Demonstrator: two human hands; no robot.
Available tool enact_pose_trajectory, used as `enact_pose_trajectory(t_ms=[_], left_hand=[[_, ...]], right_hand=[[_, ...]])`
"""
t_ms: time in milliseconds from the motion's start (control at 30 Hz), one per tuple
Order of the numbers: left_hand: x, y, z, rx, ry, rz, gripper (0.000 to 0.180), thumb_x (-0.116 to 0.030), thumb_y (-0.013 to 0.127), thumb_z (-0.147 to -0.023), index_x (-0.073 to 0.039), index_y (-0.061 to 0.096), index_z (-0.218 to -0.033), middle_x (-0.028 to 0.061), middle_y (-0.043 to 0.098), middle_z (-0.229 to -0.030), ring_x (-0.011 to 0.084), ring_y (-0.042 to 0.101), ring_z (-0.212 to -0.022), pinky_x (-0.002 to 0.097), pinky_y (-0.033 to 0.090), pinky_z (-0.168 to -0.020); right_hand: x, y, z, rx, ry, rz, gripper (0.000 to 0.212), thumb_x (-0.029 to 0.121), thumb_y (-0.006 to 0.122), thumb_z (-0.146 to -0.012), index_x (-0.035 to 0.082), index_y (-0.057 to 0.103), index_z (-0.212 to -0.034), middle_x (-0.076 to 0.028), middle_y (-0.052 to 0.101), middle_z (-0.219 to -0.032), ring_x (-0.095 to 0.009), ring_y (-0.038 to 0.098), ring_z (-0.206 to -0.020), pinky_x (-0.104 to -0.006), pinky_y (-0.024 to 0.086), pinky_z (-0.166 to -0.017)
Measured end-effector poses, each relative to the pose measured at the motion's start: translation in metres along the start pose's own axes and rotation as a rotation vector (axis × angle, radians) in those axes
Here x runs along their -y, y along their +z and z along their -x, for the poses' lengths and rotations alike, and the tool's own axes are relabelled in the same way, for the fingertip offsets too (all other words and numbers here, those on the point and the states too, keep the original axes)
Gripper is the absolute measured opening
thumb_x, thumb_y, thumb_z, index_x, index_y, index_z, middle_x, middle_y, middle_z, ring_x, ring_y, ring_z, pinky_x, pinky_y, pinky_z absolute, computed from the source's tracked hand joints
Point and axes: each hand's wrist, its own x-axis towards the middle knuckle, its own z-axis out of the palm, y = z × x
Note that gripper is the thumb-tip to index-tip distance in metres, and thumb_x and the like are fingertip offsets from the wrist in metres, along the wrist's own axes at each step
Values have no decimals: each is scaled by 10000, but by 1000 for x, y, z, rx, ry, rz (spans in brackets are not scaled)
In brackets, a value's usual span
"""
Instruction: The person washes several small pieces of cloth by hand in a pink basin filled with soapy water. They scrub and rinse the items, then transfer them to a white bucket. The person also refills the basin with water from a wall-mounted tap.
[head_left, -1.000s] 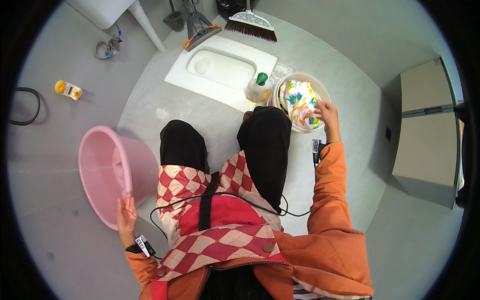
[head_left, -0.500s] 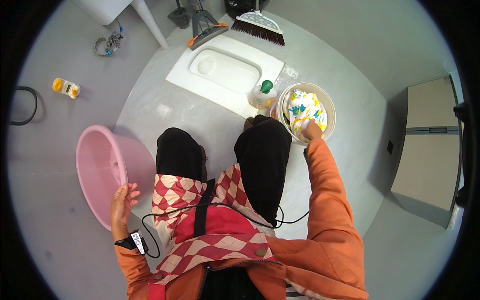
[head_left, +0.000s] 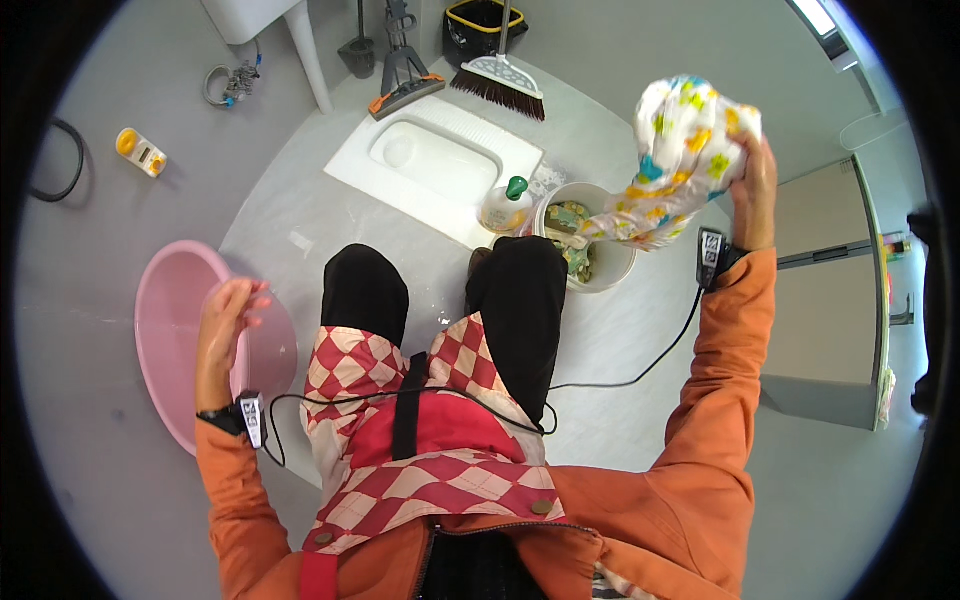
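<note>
1. The white printed cloth [head_left: 690, 135], patterned in yellow, green and teal, is off to the person's right, partly above the white bucket [head_left: 620, 268].
2. Its long axis runs aslant: the thick, bunched end points up and to the right, while the narrower tail points down and to the left, over the bucket's mouth. Whether that tail touches the green patterned fabric [head_left: 579, 264] inside is hard to tell from this angle.
3. The right hand [head_left: 757, 190] grips the bunched end at its right edge, with the fingers [head_left: 748, 150] bent around the fabric and clenched on it.
4. The right forearm, in an orange sleeve [head_left: 738, 330], rises nearly straight from the elbow, the hand in line above the wrist. A black wristband there carries a small box with a cable [head_left: 630, 383].
5. The left hand [head_left: 225, 318] holds nothing; its fingers are loosely curled and slightly spread, their tips pointing right. It appears in front of the rim of the pink basin [head_left: 275, 335], the forearm coming up from the lower left.
6. Between the bucket and the squat toilet [head_left: 440, 160], a pump bottle [head_left: 506, 210] with a green top stands just beside the bucket.
</note>
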Motion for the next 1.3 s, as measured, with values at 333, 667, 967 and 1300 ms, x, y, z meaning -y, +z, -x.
enact_pose_trajectory(t_ms=[333, 667, 967, 1300], left_hand=[[-147, 67, 20, 235, 855, -277, 520, -229, 703, -775, -64, 479, -1215, 76, 537, -1228, 184, 544, -1075, 305, 448, -847], [-158, -45, 33, -506, 961, -278, 473, -259, 729, -736, -19, 539, -1097, 121, 618, -1008, 200, 595, -917, 332, 482, -788], [2, -208, 17, -829, 517, -338, 257, -113, 661, -764, -23, 597, -997, 41, 626, -897, 95, 547, -788, 229, 447, -703], [-19, -168, 23, -349, 230, -367, 360, -359, 546, -889, -81, 572, -1117, 12, 592, -1106, 135, 545, -1014, 290, 422, -839]], right_hand=[[146, 219, 60, 474, -121, -334, 295, 87, 602, -789, -63, 554, -1039, -143, 624, -1014, -249, 622, -889, -354, 497, -844], [98, 397, 220, 1123, 97, -587, 286, 81, 605, -780, -38, 551, -1034, -118, 629, -936, -197, 617, -850, -304, 502, -768], [37, 317, 215, 1717, 17, 360, 287, 295, 602, -869, 65, 588, -1040, -7, 611, -867, -73, 530, -733, -216, 441, -650], [-15, 137, 136, 977, 257, 279, 208, 235, 564, -886, 70, 601, -1007, -15, 607, -854, -69, 502, -689, -206, 418, -644]])
